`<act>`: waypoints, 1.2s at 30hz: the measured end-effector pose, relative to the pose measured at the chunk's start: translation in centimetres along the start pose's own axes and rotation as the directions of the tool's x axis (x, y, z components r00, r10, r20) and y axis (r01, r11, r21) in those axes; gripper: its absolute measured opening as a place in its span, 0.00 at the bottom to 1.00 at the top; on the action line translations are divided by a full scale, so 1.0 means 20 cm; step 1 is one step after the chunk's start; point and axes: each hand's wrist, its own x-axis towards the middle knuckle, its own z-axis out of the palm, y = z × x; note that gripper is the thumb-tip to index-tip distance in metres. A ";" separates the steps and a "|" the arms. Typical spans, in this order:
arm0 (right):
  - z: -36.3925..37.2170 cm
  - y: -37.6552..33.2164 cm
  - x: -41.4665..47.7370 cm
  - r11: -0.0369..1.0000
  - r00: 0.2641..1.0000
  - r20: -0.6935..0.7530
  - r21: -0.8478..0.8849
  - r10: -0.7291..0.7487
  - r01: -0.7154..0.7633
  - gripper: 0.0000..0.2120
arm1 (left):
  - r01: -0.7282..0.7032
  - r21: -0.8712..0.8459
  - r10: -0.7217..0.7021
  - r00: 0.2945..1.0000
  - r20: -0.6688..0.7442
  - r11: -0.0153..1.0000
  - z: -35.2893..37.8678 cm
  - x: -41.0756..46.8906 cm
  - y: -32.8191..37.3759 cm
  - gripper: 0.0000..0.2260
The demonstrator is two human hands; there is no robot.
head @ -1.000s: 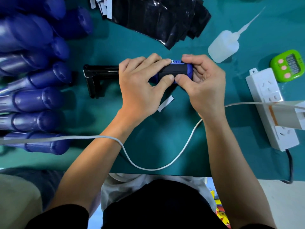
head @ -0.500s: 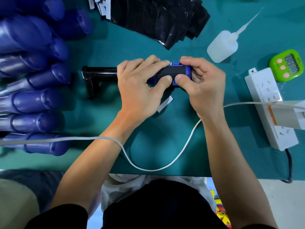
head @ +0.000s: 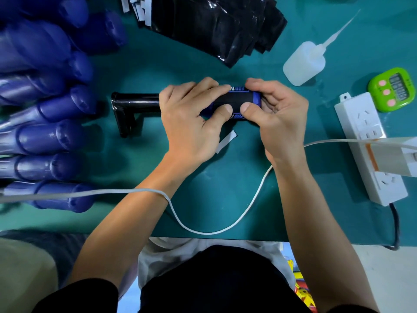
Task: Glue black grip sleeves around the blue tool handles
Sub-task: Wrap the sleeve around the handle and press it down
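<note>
View from above of a green bench (head: 203,199), with a person's two bare forearms reaching to its middle. Both hands meet on a single blue tool handle (head: 256,99), which lies sideways with its rounded end pointing right. A black grip sleeve (head: 237,100) wraps the handle's middle, with blue showing at the right end and along the edges.

The left hand (head: 191,123) grips from the left. Its fingers (head: 209,89) curl over the top of the sleeve and its thumb presses the near side. The right hand (head: 277,118) grips the right end. Its fingers (head: 257,83) curl over the far side and its thumb presses the sleeve just beside the left thumb. Both sets of fingers are clamped on the wrapped handle.

A black bar (head: 135,102) with a short leg sticks out to the left from under the left hand; how it joins the handle is hidden. A small white paper strip (head: 226,141) lies on the bench just below the hands.

Bare blue handles (head: 52,136) are piled along the left edge. A stack of glossy black sleeves (head: 214,26) lies at the top. A white glue bottle (head: 303,64) with a long nozzle lies at the upper right. Near it are a green timer (head: 392,91) and a white power strip (head: 365,141). A white cable (head: 214,232) loops across the near edge of the bench.
</note>
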 end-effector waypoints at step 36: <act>0.00 0.01 0.01 1.000 0.999 -0.023 0.001 0.028 -0.028 0.18 | -0.119 0.053 0.121 0.992 -0.042 0.992 0.01 -0.02 -0.06 0.11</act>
